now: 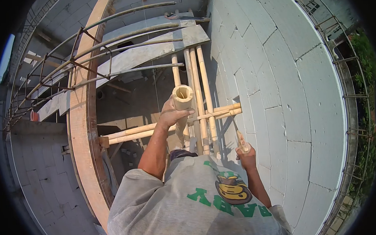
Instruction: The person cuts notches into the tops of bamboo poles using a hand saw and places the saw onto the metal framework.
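My left hand is wrapped round an upright bamboo pole, just below its hollow top end. On the right, my right hand is closed on the wooden handle of a tool. A thin, dark blade seems to run forward from the handle, but the tool's exact kind is unclear. Just ahead of my hands, horizontal bamboo poles cross beneath several long poles, with a strip at the crossing. The lower part of the held pole is partly hidden by my hand and shirt.
A pale block wall rises on the right. A long wooden board runs along the left, with a steel rebar cage over it. Grey boards lie ahead, and a deep opening drops to a lower floor.
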{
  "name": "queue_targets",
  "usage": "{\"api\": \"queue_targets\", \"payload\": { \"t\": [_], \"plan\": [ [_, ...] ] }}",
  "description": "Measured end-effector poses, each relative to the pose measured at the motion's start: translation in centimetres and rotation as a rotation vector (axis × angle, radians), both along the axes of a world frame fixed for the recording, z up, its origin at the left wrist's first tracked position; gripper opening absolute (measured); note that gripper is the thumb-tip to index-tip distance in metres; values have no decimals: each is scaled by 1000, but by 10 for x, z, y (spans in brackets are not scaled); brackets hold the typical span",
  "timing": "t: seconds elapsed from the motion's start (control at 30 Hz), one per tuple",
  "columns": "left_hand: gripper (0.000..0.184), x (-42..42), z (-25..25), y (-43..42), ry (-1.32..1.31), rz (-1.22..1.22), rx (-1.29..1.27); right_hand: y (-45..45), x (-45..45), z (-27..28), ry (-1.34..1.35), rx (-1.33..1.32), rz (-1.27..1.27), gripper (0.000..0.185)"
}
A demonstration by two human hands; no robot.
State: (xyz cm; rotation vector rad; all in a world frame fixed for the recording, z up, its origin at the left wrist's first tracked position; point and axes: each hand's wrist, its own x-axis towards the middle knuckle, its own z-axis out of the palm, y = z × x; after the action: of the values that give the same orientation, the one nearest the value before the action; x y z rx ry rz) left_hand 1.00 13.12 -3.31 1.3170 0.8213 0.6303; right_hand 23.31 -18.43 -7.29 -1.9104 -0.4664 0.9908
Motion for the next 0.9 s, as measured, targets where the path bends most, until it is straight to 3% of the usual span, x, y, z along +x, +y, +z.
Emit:
{"api": "queue_targets", "payload": {
  "t": [0.2,0.3,0.47,0.7,0.73,0.9],
  "plan": [
    [52,2,14,-19,73,19,107,-19,3,-13,-29,-71,-62,14],
    [78,-4,13,-23,147,-18,102,-23,-1,-4,-25,-144,-43,14],
    [73,-12,23,-57,137,113,169,-27,-1,-9,79,-53,13,17],
    [70,-16,28,-130,102,174,181,-27,31,13,19,-18,214,18],
    [68,-16,41,-141,145,188,71,-31,40,13,-1,-14,231,18],
    [55,-19,36,-185,60,314,166,-66,75,0,-60,-34,253,17]
  ]
}}
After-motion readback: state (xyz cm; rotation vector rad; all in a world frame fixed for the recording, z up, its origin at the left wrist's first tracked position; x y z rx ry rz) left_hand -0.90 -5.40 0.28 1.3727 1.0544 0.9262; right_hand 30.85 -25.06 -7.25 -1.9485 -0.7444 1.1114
